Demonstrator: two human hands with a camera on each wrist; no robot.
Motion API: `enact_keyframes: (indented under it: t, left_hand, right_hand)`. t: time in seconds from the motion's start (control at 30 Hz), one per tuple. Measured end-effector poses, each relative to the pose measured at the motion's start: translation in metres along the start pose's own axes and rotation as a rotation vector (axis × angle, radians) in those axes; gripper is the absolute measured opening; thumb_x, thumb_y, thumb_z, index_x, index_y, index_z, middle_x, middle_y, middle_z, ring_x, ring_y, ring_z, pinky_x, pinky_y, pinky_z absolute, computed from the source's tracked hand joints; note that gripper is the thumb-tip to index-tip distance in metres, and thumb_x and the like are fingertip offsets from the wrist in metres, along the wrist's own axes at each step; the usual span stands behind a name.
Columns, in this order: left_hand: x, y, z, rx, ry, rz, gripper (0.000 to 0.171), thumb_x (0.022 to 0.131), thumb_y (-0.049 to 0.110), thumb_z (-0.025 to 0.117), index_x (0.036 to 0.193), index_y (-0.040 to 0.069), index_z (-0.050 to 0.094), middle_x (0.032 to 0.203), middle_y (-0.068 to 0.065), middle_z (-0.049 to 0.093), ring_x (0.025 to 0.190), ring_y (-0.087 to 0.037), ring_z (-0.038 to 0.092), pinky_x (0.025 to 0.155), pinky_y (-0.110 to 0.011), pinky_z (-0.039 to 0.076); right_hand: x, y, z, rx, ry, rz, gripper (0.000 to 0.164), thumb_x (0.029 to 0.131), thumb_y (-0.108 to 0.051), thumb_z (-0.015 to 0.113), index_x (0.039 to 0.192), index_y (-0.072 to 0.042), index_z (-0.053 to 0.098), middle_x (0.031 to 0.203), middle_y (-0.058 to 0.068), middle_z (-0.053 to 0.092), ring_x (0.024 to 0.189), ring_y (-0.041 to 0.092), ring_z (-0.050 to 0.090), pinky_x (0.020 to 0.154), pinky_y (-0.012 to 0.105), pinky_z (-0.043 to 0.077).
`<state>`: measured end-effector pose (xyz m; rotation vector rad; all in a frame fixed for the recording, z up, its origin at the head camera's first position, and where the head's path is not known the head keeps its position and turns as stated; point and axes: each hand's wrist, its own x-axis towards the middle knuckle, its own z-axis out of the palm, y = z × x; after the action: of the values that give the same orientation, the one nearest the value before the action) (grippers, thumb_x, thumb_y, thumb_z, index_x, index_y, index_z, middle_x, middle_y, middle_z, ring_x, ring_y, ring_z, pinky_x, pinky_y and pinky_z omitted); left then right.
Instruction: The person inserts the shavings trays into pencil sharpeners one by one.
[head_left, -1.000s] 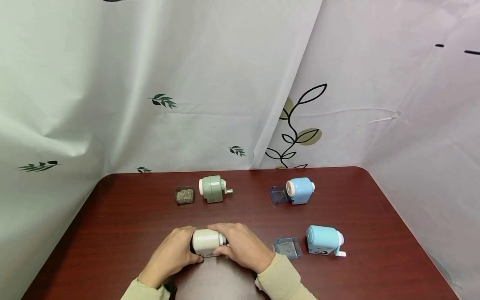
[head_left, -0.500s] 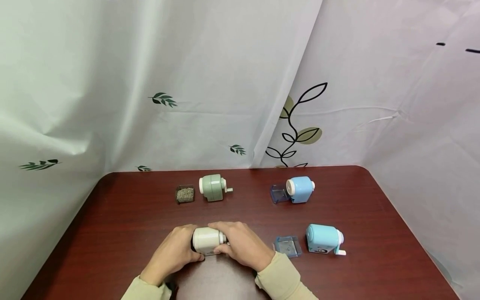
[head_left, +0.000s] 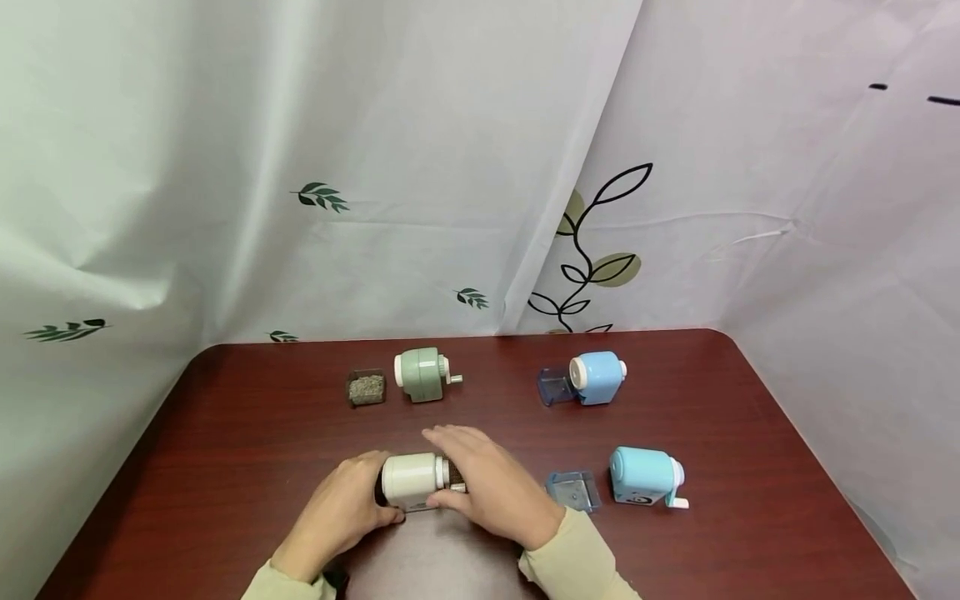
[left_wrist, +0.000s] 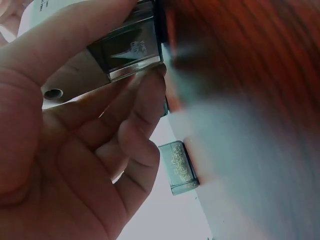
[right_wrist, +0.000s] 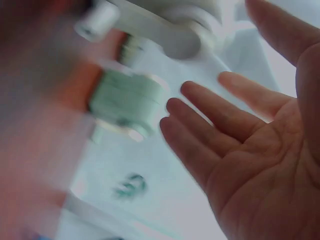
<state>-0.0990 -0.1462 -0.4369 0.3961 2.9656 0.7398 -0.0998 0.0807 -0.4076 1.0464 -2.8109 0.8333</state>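
Note:
A cream crank pencil sharpener (head_left: 409, 477) stands on the table at the front, its crank (head_left: 457, 487) pointing right. My left hand (head_left: 347, 510) grips its left end, thumb in front and fingers behind. In the left wrist view, a clear shavings drawer (left_wrist: 131, 49) sits in the sharpener's lower part, with the left fingertips against its edge. My right hand (head_left: 501, 490) is beside the crank end with its fingers straight. The right wrist view shows the palm of the right hand apart from the white crank (right_wrist: 150, 27); whether its thumb touches the sharpener is hard to tell.
At the back left is a green sharpener (head_left: 422, 375) beside a drawer of shavings (head_left: 367, 389). A blue sharpener (head_left: 597, 377) and dark blue drawer (head_left: 555, 387) stand back right. Nearer are a turquoise sharpener (head_left: 642, 476) and clear blue drawer (head_left: 573, 490).
My right hand has let go of the cream sharpener's right end; its fingers have straightened and moved off to the right, uncovering the crank. The left hand keeps its grip.

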Motion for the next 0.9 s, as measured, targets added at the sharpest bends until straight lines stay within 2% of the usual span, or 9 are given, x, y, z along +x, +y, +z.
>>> enact_keyframes:
  t: [0.1, 0.17, 0.23, 0.33, 0.53, 0.63, 0.7, 0.8, 0.9]
  left_hand:
    - [-0.004, 0.002, -0.001, 0.012, 0.020, 0.007, 0.082, 0.053, 0.019, 0.100, 0.125, 0.007, 0.064, 0.115, -0.007, 0.068, 0.101, -0.024, 0.065, 0.080, -0.046, 0.054]
    - [-0.007, 0.003, -0.004, 0.012, 0.046, 0.032, 0.099, 0.051, 0.021, 0.101, 0.138, 0.007, 0.057, 0.128, -0.009, 0.063, 0.115, -0.029, 0.061, 0.088, -0.050, 0.052]
    - [-0.010, 0.006, -0.008, 0.007, 0.080, 0.076, 0.110, 0.048, 0.024, 0.102, 0.145, 0.008, 0.051, 0.135, -0.011, 0.058, 0.123, -0.032, 0.056, 0.094, -0.052, 0.050]
    - [-0.011, 0.013, -0.016, 0.001, 0.148, 0.157, 0.119, 0.047, 0.028, 0.103, 0.149, 0.009, 0.046, 0.142, -0.014, 0.052, 0.127, -0.034, 0.051, 0.097, -0.053, 0.047]
    - [-0.011, 0.042, -0.030, 0.032, 0.303, 0.308, 0.113, 0.054, 0.032, 0.100, 0.149, 0.007, 0.044, 0.148, -0.014, 0.046, 0.131, -0.034, 0.046, 0.102, -0.053, 0.043]
    - [-0.011, 0.062, -0.030, 0.041, 0.369, 0.370, 0.106, 0.059, 0.033, 0.098, 0.148, 0.007, 0.046, 0.149, -0.012, 0.045, 0.133, -0.032, 0.045, 0.104, -0.052, 0.041]
    - [-0.011, 0.077, -0.026, 0.040, 0.389, 0.409, 0.101, 0.062, 0.034, 0.096, 0.147, 0.007, 0.047, 0.150, -0.009, 0.046, 0.134, -0.029, 0.046, 0.106, -0.049, 0.041]
    - [-0.009, 0.100, -0.016, 0.031, 0.362, 0.457, 0.093, 0.067, 0.033, 0.094, 0.145, 0.007, 0.049, 0.149, -0.006, 0.048, 0.134, -0.024, 0.046, 0.110, -0.044, 0.039]
    - [-0.008, 0.123, -0.001, 0.038, 0.271, 0.478, 0.087, 0.073, 0.032, 0.090, 0.144, 0.005, 0.050, 0.149, -0.006, 0.049, 0.135, -0.022, 0.046, 0.110, -0.042, 0.039]
  right_hand:
    - [-0.007, -0.002, -0.016, -0.068, 0.052, 0.023, 0.067, 0.090, -0.040, 0.075, 0.145, -0.009, 0.053, 0.145, 0.006, 0.055, 0.139, 0.023, 0.045, 0.112, 0.039, 0.037]
    - [-0.014, 0.000, -0.027, -0.122, 0.082, 0.035, 0.064, 0.091, -0.040, 0.074, 0.143, -0.008, 0.055, 0.144, 0.007, 0.056, 0.138, 0.024, 0.046, 0.112, 0.039, 0.037]
    - [-0.022, 0.004, -0.036, -0.175, 0.106, 0.051, 0.063, 0.090, -0.039, 0.075, 0.141, -0.006, 0.057, 0.143, 0.009, 0.057, 0.137, 0.026, 0.047, 0.112, 0.041, 0.038]
    - [-0.036, 0.014, -0.051, -0.227, 0.129, 0.092, 0.062, 0.088, -0.035, 0.078, 0.138, -0.004, 0.059, 0.141, 0.011, 0.058, 0.135, 0.028, 0.049, 0.111, 0.043, 0.039]
    - [-0.067, 0.038, -0.081, -0.274, 0.188, 0.185, 0.065, 0.080, -0.024, 0.086, 0.135, -0.001, 0.060, 0.136, 0.014, 0.061, 0.130, 0.033, 0.053, 0.106, 0.048, 0.042]
    - [-0.082, 0.050, -0.093, -0.285, 0.198, 0.216, 0.069, 0.077, -0.023, 0.089, 0.136, -0.001, 0.059, 0.134, 0.017, 0.061, 0.128, 0.036, 0.053, 0.104, 0.051, 0.043]
    - [-0.090, 0.057, -0.099, -0.284, 0.181, 0.245, 0.073, 0.075, -0.023, 0.090, 0.137, -0.001, 0.058, 0.135, 0.019, 0.060, 0.128, 0.039, 0.053, 0.103, 0.053, 0.044]
    - [-0.100, 0.066, -0.104, -0.264, 0.139, 0.311, 0.077, 0.072, -0.024, 0.092, 0.137, -0.001, 0.058, 0.135, 0.022, 0.058, 0.128, 0.043, 0.050, 0.100, 0.056, 0.045]
    - [-0.108, 0.074, -0.108, -0.243, 0.107, 0.369, 0.079, 0.071, -0.024, 0.092, 0.137, -0.001, 0.057, 0.135, 0.024, 0.057, 0.127, 0.045, 0.049, 0.097, 0.058, 0.046]
